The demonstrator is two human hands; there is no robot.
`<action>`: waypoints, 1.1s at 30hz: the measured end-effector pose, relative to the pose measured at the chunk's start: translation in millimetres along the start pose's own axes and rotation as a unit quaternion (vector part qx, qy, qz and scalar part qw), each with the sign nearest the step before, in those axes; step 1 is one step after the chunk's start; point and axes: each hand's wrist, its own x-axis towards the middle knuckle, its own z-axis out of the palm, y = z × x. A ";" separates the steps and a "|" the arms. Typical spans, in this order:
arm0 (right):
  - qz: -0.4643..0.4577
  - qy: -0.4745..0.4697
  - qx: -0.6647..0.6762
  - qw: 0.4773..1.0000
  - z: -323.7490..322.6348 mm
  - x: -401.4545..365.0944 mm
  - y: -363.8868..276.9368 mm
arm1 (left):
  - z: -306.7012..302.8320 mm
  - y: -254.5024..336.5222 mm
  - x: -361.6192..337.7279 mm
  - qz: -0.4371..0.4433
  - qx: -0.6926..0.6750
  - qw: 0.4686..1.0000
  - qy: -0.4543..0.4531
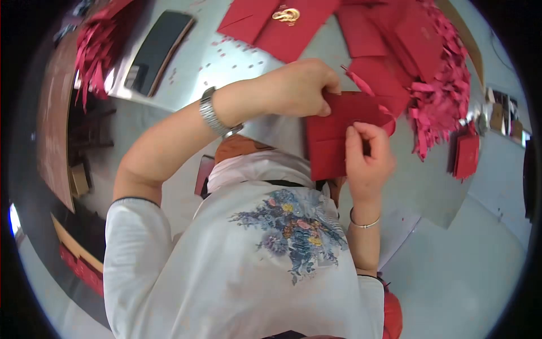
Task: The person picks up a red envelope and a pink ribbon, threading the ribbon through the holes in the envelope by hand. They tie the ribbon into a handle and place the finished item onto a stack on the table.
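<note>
A red paper envelope with a folded crease hangs upright in front of my body, over the near table edge. My left hand, with a metal watch on its wrist, grips the envelope's upper left corner between thumb and curled fingers. On the envelope's face, my right hand pinches thumb and forefinger together at a small dark spot. Whatever sits between those fingertips is too small to make out. A pinkish-red ribbon rises above the envelope's top edge and loops down its right side, behind my right hand.
Red envelopes overlap at the back, one bearing a gold emblem. Bunched ribbons hang at the right, others at the left. A dark phone-like case lies back left. Red scraps dot the table.
</note>
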 end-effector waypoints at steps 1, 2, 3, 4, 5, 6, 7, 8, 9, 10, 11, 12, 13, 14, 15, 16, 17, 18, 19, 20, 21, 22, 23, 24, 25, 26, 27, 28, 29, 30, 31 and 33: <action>-0.003 0.006 0.001 1.000 -3.7 -1.0 -0.2 | -0.3 6.3 3.6 0.031 -0.012 0.999 0.006; -0.006 0.017 0.000 1.000 -10.1 -5.1 0.0 | -0.5 19.4 6.0 -0.012 -0.020 0.999 -0.022; 0.002 0.029 0.016 0.999 -16.3 -5.3 -4.0 | 3.2 24.6 11.6 0.005 -0.012 0.999 -0.029; 0.013 0.049 0.020 0.999 -20.8 -6.9 -3.5 | 6.2 30.6 18.4 0.018 -0.001 0.999 -0.034; 0.021 0.068 0.030 0.997 -23.5 -8.2 -2.6 | 5.6 41.6 24.3 -0.026 -0.030 0.997 -0.067; 0.010 0.083 0.030 0.996 -26.8 -9.2 0.8 | 8.3 47.1 30.2 -0.020 -0.018 0.996 -0.080; 0.016 0.099 0.035 0.994 -28.5 -11.0 3.9 | 11.2 50.8 35.7 0.002 -0.016 0.996 -0.088; 0.022 0.112 0.038 0.993 -29.7 -12.5 7.7 | 14.1 54.4 41.6 0.024 -0.014 0.995 -0.095; 0.028 0.124 0.043 0.991 -30.7 -13.7 11.8 | 18.7 57.0 47.3 0.018 -0.011 0.994 -0.103; 0.033 0.136 0.049 0.989 -32.9 -14.9 16.0 | 22.0 62.5 53.7 0.018 0.000 0.994 -0.112; 0.036 0.144 0.050 0.988 -34.4 -16.3 20.5 | 25.2 67.2 59.4 0.010 0.004 0.991 -0.134; 0.038 0.149 0.053 0.987 -34.8 -19.4 24.7 | 28.9 70.3 62.9 -0.002 0.008 0.988 -0.154; 0.042 0.157 0.052 0.985 -36.6 -21.9 29.5 | 32.0 74.0 66.6 -0.009 0.017 0.987 -0.158; 0.046 0.161 0.061 0.984 -37.6 -23.0 33.7 | 35.8 77.7 70.6 -0.012 -0.001 0.985 -0.171; 0.055 0.172 0.070 0.981 -39.3 -23.9 37.5 | 40.5 80.9 74.1 -0.015 -0.022 0.983 -0.183; 0.063 0.181 0.076 0.979 -40.1 -25.8 40.8 | 45.0 82.2 76.3 -0.020 -0.019 0.982 -0.186; 0.074 0.182 0.078 0.977 -41.5 -27.4 45.3 | 49.2 84.2 79.7 -0.028 -0.025 0.981 -0.189; 0.074 0.182 0.084 0.977 -43.1 -27.8 49.7 | 52.8 85.9 83.4 -0.034 -0.029 0.981 -0.191; 0.088 0.189 0.093 0.974 -44.0 -29.8 53.5 | 58.1 85.3 85.7 -0.040 -0.027 0.980 -0.191; 0.101 0.196 0.102 0.970 -45.2 -31.4 57.3 | 63.4 84.0 87.9 -0.043 -0.046 0.979 -0.193; 0.098 0.198 0.106 0.969 -46.8 -32.3 62.6 | 67.8 83.0 89.8 -0.046 -0.064 0.978 -0.195; 0.100 0.198 0.110 0.969 -48.0 -33.2 66.8 | 71.5 82.9 91.5 -0.051 -0.062 0.977 -0.195; 0.103 0.199 0.111 0.968 -49.1 -33.8 70.7 | 74.9 82.8 93.2 -0.052 -0.065 0.978 -0.194; 0.106 0.200 0.111 0.968 -50.3 -34.7 74.4 | 78.3 82.2 94.8 -0.054 -0.069 0.978 -0.192; 0.109 0.198 0.113 0.968 -49.7 -36.6 78.3 | 81.4 79.6 96.0 -0.057 -0.069 0.977 -0.193; 0.142 0.206 0.137 0.958 -47.4 -39.2 82.3 | 84.1 75.6 97.1 -0.064 -0.072 0.977 -0.192; 0.175 0.215 0.160 0.947 -46.4 -40.9 85.3 | 86.6 73.5 98.0 -0.070 -0.075 0.976 -0.191; 0.178 0.213 0.161 0.947 -46.5 -41.2 87.6 | 88.8 72.8 98.7 -0.073 -0.076 0.976 -0.193; 0.161 0.211 0.160 0.951 -46.5 -41.6 89.2 | 90.9 71.9 98.6 -0.060 -0.056 0.978 -0.191; 0.144 0.209 0.159 0.954 -46.0 -42.1 90.5 | 92.8 70.6 98.0 -0.047 -0.036 0.980 -0.188; 0.146 0.206 0.160 0.954 -45.0 -42.3 91.9 | 94.4 68.5 97.8 -0.050 -0.038 0.980 -0.189; 0.148 0.197 0.154 0.957 -42.7 -42.7 94.0 | 96.7 63.2 98.0 -0.064 -0.065 0.979 -0.180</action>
